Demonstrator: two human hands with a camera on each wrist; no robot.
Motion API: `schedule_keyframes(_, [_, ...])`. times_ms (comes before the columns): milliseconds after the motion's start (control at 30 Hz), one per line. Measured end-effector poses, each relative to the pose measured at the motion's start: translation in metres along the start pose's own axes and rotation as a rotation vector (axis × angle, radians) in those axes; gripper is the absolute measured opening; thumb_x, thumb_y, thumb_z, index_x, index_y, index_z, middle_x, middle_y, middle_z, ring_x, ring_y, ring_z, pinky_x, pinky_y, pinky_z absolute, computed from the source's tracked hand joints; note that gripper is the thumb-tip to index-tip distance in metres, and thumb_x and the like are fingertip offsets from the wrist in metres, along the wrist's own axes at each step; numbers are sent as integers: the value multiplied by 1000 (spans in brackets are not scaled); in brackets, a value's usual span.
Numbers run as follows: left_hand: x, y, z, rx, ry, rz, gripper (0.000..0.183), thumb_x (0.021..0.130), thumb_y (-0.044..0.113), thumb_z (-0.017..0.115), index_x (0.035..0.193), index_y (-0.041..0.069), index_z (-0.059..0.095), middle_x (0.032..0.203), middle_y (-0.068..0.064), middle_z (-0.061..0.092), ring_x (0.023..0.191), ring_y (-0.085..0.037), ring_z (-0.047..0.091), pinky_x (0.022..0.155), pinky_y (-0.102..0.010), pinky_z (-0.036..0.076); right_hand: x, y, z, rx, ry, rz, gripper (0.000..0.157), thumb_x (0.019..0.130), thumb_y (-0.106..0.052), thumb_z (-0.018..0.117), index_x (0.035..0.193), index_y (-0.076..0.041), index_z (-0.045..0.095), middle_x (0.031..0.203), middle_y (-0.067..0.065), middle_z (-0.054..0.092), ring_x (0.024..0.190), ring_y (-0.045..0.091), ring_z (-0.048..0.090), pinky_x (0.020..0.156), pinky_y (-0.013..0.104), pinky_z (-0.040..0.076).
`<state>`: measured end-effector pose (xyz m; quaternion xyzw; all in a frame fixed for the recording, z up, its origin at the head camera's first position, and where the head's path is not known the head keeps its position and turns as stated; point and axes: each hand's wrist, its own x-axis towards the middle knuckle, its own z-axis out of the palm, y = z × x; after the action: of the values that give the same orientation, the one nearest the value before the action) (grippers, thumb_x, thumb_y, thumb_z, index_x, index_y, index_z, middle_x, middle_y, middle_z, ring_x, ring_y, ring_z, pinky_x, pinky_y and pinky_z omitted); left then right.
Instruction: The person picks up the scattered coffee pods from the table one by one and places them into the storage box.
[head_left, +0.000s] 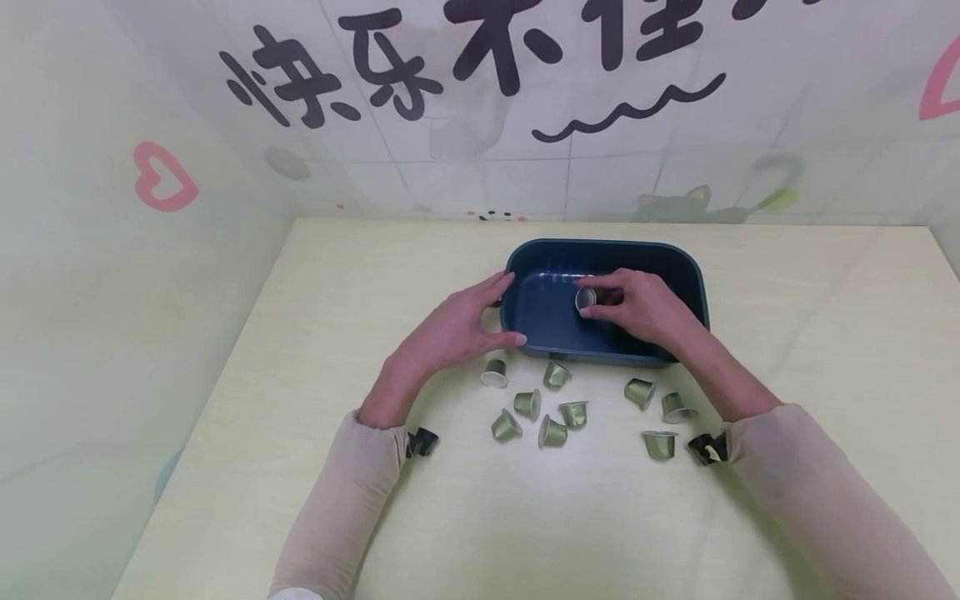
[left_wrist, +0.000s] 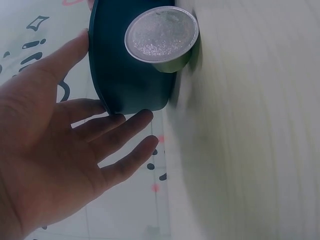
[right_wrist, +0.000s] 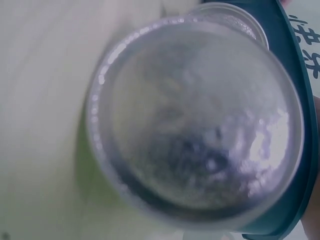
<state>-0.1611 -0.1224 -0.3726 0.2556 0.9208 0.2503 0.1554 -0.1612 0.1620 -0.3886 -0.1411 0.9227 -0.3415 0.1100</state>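
Note:
In the head view, my right hand (head_left: 645, 308) reaches into a dark blue basin (head_left: 603, 357) and pinches a coffee capsule (head_left: 587, 299) between thumb and fingers, its round end facing left. My left hand (head_left: 461, 329) touches the basin's left end, thumb at the near rim and fingers toward the far side. The left wrist view shows those fingers (left_wrist: 122, 135) extended by the basin's corner. Several green coffee capsules (head_left: 552, 432) lie in front of the basin on the left. Three more capsules (head_left: 660, 445) lie to the right, near my right forearm.
The pale wooden table (head_left: 480, 533) ends at a wall (head_left: 465, 183) with large black characters. A foil-lidded capsule (left_wrist: 161, 37) stands close before the left wrist camera. Another capsule lid (right_wrist: 200, 125) fills most of the right wrist view and hides the right hand there.

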Motion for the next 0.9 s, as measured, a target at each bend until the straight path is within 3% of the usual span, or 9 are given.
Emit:
schedule_keyframes(100, [0, 0, 0, -4, -1, -5, 93, 88, 53, 71, 159, 15, 23, 164, -3, 22, 140, -19, 41, 115, -36, 32, 2, 0, 0, 4, -19, 10, 45, 93, -30, 72, 135, -16, 64, 119, 15, 65, 93, 22, 63, 76, 38, 49])
schedule_keyframes(467, [0, -1, -1, -16, 6, -2, 93, 88, 52, 70, 159, 16, 23, 163, 0, 23, 142, -16, 38, 114, -33, 33, 5, 2, 3, -14, -32, 22, 40, 91, -30, 74, 128, -14, 69, 102, 9, 72, 87, 21, 64, 72, 35, 47])
schedule_keyframes(900, [-3, -1, 0, -28, 8, -9, 93, 88, 55, 69, 159, 18, 21, 163, 1, 24, 144, -14, 34, 115, -32, 31, 6, 4, 5, -6, -54, 6, 36, 91, -27, 74, 124, -11, 70, 104, 9, 68, 91, 24, 65, 82, 42, 50])
